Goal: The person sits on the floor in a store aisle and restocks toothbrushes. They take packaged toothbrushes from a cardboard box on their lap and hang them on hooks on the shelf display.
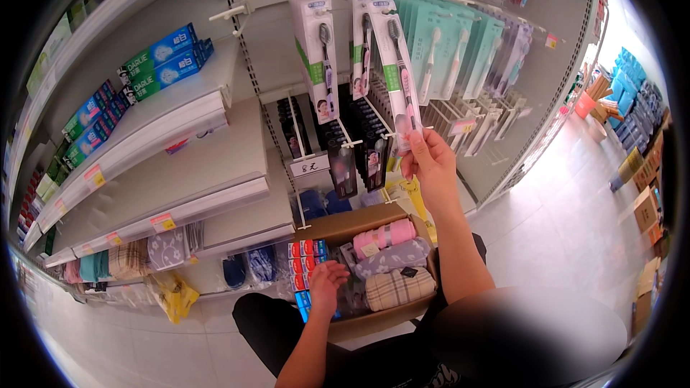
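Observation:
My right hand (431, 164) pinches the lower end of a blister-packed toothbrush (394, 59) between thumb and fingers. This pack is tilted, and its top is near a display hook. Beside it on the left hang another toothbrush pack (361, 46) and a row of matching white packs (319, 59). My left hand (328, 283) hovers over the left part of an open cardboard box (345, 221), with nothing seen in its slightly curled fingers. Under and around that hand are small toothpaste cartons (302, 264). The box also holds a pink rolled towel (385, 237), a grey floral one (393, 258) and a plaid one (400, 288).
Teal toothbrush packs (431, 54) hang to the right. Black packs (345, 170) hang on lower hooks that stick out towards me. Shelves (178, 118) at left carry Darlie toothpaste cartons (161, 64). A yellow plastic bag (175, 296) lies below them. Stacked goods (641, 108) stand across the aisle.

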The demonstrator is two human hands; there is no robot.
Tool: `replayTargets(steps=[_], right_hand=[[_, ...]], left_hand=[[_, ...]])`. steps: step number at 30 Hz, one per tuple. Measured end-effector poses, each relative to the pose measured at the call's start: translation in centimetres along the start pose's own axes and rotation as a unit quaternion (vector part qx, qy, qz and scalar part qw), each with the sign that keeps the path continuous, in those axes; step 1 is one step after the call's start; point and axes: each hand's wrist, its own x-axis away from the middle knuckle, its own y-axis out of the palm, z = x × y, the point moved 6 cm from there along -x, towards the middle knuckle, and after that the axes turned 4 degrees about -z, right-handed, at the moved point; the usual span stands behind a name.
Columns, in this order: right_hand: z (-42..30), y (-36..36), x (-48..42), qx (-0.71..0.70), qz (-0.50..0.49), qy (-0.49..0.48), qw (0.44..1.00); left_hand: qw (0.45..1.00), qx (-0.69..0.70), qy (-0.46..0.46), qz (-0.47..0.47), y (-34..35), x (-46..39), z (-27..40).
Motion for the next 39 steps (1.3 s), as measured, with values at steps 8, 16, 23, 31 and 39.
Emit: replayTargets(steps=[8,16,23,31,39], right_hand=[[3.6,-0.1,-0.2,0.024,0.057,0.068,0.996],[23.1,1.8,15.1,0.083,-0.095,0.393,0.911],[33.1,1.8,22.4,0.301,-0.085,0.475,0.823],[35.3,3.3,21.3,0.474,-0.041,0.346,0.809],[35.7,3.4,22.1,0.542,-0.052,0.283,0.789]], left_hand=[[1.0,-0.003,0.009,0.003,0.2,-0.2,-0.2],[0.992,0.005,0.061,0.11,-2.4,-0.3,1.3],[0.987,0.022,0.043,0.151,-3.1,-0.3,1.7],[0.987,0.009,0.041,0.156,-3.0,-0.7,1.9],[0.985,0.009,0.024,0.168,-3.6,-0.7,1.5]])
